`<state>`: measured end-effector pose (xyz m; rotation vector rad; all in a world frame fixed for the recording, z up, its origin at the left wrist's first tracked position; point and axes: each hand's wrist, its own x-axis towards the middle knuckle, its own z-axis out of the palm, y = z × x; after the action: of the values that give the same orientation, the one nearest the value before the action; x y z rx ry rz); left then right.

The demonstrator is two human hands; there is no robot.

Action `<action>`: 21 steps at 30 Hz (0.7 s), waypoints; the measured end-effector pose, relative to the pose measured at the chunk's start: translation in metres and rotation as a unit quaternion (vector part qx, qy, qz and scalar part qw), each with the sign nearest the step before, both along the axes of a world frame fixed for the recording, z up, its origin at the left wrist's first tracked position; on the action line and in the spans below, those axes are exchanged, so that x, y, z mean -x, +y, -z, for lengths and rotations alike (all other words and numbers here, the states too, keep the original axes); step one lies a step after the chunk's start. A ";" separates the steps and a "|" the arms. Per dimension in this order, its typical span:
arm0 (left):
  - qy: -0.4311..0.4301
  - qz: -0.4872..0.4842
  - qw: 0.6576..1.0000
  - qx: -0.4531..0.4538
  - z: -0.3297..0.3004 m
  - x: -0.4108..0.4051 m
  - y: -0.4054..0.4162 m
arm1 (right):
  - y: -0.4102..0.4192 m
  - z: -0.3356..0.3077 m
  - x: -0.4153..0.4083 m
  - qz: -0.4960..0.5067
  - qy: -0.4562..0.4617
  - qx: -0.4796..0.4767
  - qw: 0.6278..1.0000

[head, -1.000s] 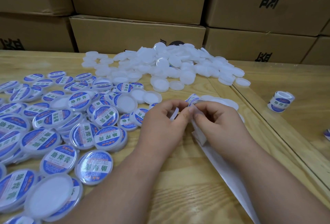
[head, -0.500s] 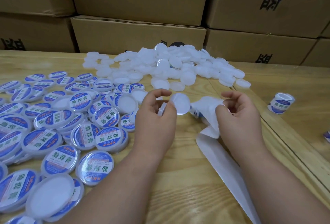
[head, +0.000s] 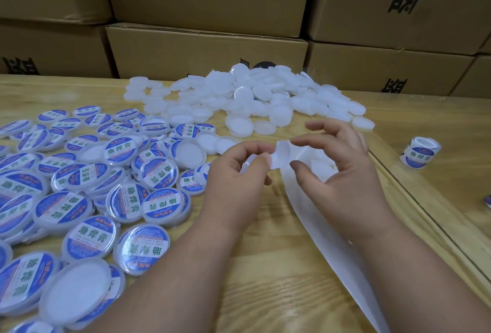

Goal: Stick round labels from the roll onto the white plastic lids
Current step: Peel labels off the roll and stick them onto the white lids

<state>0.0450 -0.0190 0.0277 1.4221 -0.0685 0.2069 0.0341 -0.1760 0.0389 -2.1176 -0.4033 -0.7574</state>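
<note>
My left hand [head: 236, 173] grips a white plastic lid [head: 247, 165], mostly hidden behind its fingers. My right hand [head: 340, 165] pinches a round label [head: 279, 157] between index finger and thumb, its white back towards me, right beside the lid. The white backing strip [head: 329, 237] runs from under my right hand down to the lower right. A heap of bare white lids [head: 252, 99] lies at the back of the table. Several labelled lids [head: 79, 189] with blue and white print cover the left side.
A small roll of labels [head: 420, 152] stands on the right part of the wooden table [head: 265, 266], past a seam in the top. Stacked cardboard boxes [head: 207, 51] wall off the far edge.
My hands parted half a second ago, the left with the lid and the right at the strip. They have come back together, with the label now in my right fingers beside the lid.
</note>
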 end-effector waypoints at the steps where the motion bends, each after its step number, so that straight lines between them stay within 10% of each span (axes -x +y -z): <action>1: 0.001 0.001 1.000 0.000 0.000 0.000 0.000 | 0.000 0.000 0.000 -0.004 -0.004 0.001 1.000; 21: -0.015 0.023 0.999 -0.017 0.006 -0.003 0.000 | 0.002 -0.002 0.003 -0.010 -0.005 0.004 1.000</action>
<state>0.0482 -0.0187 0.0217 1.4500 -0.1298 0.1894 0.0316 -0.1742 0.0408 -2.1154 -0.4321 -0.7567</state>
